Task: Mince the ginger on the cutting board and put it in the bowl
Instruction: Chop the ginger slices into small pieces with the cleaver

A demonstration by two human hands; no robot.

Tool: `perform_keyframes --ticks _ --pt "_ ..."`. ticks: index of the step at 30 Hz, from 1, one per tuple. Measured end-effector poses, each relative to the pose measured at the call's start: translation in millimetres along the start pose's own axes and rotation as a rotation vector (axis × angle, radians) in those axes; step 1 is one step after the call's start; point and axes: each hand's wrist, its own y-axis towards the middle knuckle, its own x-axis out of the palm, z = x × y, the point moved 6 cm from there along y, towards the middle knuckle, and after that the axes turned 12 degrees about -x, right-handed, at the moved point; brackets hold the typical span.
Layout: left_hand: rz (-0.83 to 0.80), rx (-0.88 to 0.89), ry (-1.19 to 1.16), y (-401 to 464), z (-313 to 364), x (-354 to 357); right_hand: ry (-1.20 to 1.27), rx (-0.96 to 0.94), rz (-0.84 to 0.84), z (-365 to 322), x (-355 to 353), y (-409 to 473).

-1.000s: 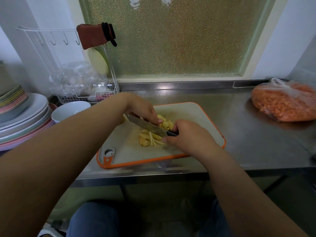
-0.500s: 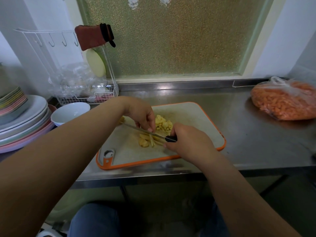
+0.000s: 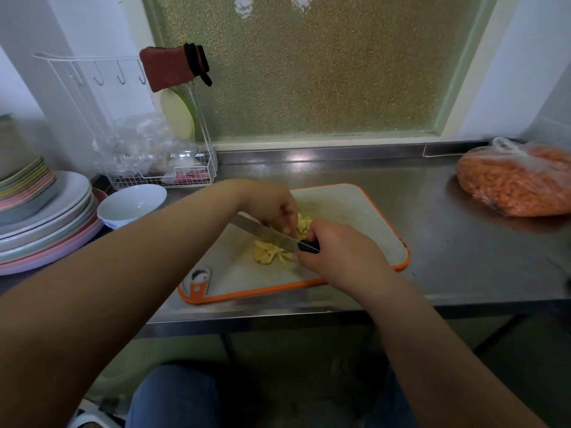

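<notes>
On the board (image 3: 355,211), ginger (image 3: 272,253) lies in yellow strips and chunks near the middle. The right hand (image 3: 343,254) grips the knife (image 3: 265,234) by its black handle, blade angled across the ginger. The left hand (image 3: 272,205) has its fingers curled down, fingertips on the pieces behind the blade. The bowl (image 3: 131,205) sits left of the board, beside stacked plates (image 3: 40,217).

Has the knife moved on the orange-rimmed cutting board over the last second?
Yes. The steel knife has swung its tip toward the orange-rimmed cutting board's far left edge, chopping ginger.
</notes>
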Motion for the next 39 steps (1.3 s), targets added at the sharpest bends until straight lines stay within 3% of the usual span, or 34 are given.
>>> perform_keyframes --ticks 2,4,7,9,11,15,18,39 --pt "0.151 0.016 -0.133 -17 -3 -18 0.017 0.014 0.006 2 3 1" --pt "0.523 0.059 -0.267 -43 -10 -40 0.049 0.035 0.015 5 6 2" --pt "1.235 0.09 -0.557 -103 -35 -33 0.088 0.062 0.039 7 12 5" --pt "1.438 0.04 -0.606 -121 -49 1 0.108 0.077 0.047 6 16 7" --pt "1.339 0.031 -0.534 -110 -57 34 0.126 0.081 0.046 5 21 9" --pt "0.951 0.06 -0.257 -75 -56 76 0.135 0.105 0.057 10 20 11" --pt "0.851 0.039 -0.148 -63 -53 79 0.13 0.119 0.109 16 13 12" --pt "0.788 0.0 -0.107 -47 -44 78 0.207 0.132 0.153 29 7 8"
